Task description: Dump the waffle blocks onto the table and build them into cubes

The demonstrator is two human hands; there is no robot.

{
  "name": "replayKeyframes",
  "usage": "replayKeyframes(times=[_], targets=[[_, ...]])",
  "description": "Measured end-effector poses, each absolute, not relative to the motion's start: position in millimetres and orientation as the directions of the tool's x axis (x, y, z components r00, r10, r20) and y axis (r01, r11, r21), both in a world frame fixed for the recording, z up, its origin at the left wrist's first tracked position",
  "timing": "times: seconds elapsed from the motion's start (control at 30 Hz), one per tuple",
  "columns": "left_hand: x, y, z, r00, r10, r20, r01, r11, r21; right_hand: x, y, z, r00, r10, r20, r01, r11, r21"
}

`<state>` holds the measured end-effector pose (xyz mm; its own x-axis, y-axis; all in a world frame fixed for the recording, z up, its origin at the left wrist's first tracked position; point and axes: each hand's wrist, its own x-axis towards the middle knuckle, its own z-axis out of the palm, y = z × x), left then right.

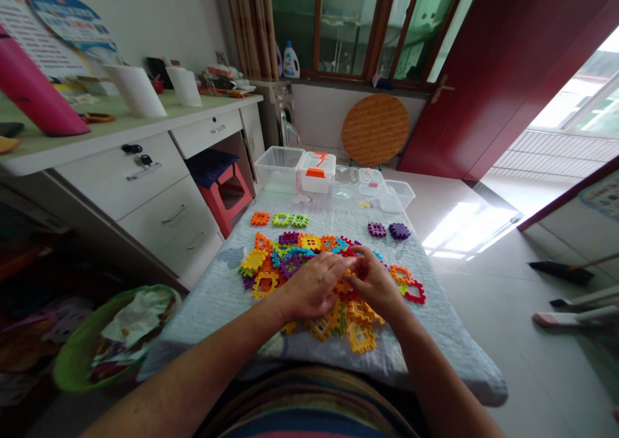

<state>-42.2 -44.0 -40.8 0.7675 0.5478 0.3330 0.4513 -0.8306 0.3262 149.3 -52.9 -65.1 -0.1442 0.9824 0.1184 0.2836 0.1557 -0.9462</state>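
A heap of colourful plastic interlocking building pieces lies in the middle of the cloth-covered table. Over it my hands meet, fingertips close together. My left hand is closed, its fingers bent towards the right. The thumb and fingers of my right hand are pinched together. An orange piece shows between the hands; whether it is held or lies in the heap I cannot tell. Nearest me are yellow window-shaped pieces. A red square frame lies right of my right hand.
Beyond the heap sit an orange piece, green pieces and purple pieces. Clear plastic boxes and an orange-latched box line the far edge. A green basket stands left, by white drawers.
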Motion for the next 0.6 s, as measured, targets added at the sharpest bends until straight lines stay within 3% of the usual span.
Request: replayKeyframes(times=[0.13,0.27,0.6], targets=[[-37,-39,-33,0.759,0.549,0.350,0.501,-0.836,0.223,151,-41,-58,-0.151,0.988,0.025,0.038,0.031,-0.999],[-36,-30,-18,0.758,0.556,0.341,0.529,-0.830,0.176,152,-31,-46,-0.191,0.981,-0.043,-0.067,-0.056,-0.996],[-46,-1,-6,0.728,0.621,0.289,0.553,-0.782,0.287,147,-20,-44,-0.270,0.962,-0.037,-0.125,-0.074,-0.989]])
